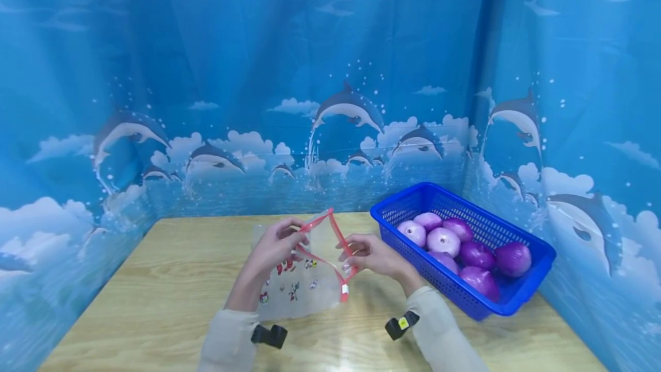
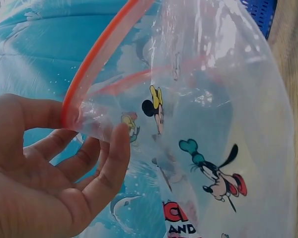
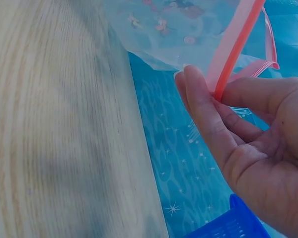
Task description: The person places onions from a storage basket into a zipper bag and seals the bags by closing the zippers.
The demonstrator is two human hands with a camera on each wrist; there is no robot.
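A clear zip bag [image 1: 310, 294] with a red-edged mouth and small cartoon prints is held over the table. Its mouth is spread into a wide diamond between the two hands. My left hand [image 1: 279, 241] pinches the rim on the left; the left wrist view shows thumb and fingers at the red strip [image 2: 82, 74]. On the right, my right hand [image 1: 369, 254] pinches the opposite side of the rim, the strip [image 3: 236, 52] running between thumb and fingers. A white slider [image 1: 345, 289] sits at the near end of the zip. No contents show inside the bag.
A blue perforated basket [image 1: 537, 280] stands right of the right hand, holding several purple onions [image 1: 477, 255], some paler. The wooden table [image 1: 170, 280] reaches back to a blue dolphin-print curtain [image 1: 248, 73] that encloses the back and sides.
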